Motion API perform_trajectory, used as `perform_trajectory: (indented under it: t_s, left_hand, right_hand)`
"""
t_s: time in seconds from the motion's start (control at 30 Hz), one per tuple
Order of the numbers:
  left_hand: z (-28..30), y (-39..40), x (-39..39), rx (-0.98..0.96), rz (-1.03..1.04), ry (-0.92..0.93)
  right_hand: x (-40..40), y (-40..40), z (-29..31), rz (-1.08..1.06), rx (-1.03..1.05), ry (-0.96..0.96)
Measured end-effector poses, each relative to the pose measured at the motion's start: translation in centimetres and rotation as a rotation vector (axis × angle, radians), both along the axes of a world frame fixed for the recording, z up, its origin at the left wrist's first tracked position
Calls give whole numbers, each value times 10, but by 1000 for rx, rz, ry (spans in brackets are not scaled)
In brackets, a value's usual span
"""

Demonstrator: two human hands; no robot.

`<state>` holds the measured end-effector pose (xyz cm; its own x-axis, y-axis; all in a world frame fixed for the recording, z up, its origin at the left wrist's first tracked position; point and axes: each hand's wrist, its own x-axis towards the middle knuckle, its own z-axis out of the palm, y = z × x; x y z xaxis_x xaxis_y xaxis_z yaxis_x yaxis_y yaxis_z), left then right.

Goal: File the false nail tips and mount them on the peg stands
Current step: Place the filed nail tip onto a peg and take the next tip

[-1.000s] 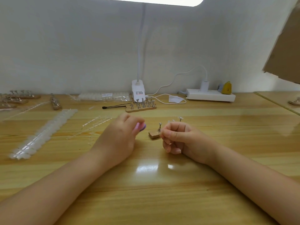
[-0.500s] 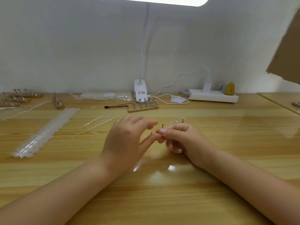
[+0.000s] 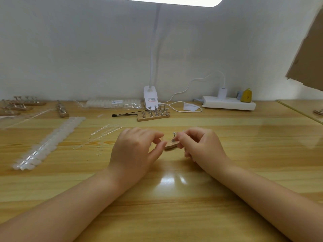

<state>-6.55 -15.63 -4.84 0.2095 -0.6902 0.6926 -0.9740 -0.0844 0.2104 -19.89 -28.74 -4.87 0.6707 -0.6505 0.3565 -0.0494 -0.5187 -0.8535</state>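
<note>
The long pale wooden table is taking up most of the view, and I'm placing everything off the white clip-on desk lamp standing at its back edge. Right of the lamp a white power strip is lying against the wall. Well left and nearer than the lamp, a long strip of clear false nail tips is running diagonally. Just in front of the lamp a small wooden block of metal pegs is sitting, with a thin black-tipped stick beside it.

Straight out from the lamp, toward the camera, both hands are meeting over a little brown wooden peg base with one upright metal peg. The left hand is pinching the base's near end between thumb and fingertips; the right hand is curling in, fingertips pinching at the peg — whether a nail tip is in there, I can't tell.
</note>
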Motion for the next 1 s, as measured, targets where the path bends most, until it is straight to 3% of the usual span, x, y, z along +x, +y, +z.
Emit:
perform_trajectory:
  t_s: [0.1,0.2,0.4,0.6,0.8,1.0]
  left_hand:
    - [-2,-4,0,80,14,47]
    - [-7,-10,-1,145,-13,55]
    - [-13,-15,1,183,-29,58]
    - [-11,-14,0,170,-41,56]
    - [-7,-8,-3,-48,10,76]
    - [-8,-7,-1,-36,6,57]
  right_hand:
    - [0,-7,-2,-167,-346,161]
    - [5,-8,-6,-260,-532,329]
    - [15,-11,-5,-247,-561,434]
    - [16,-12,-5,-167,-516,304]
    - [12,-5,-7,-103,-579,27]
    - [10,-2,-5,8,-638,-96]
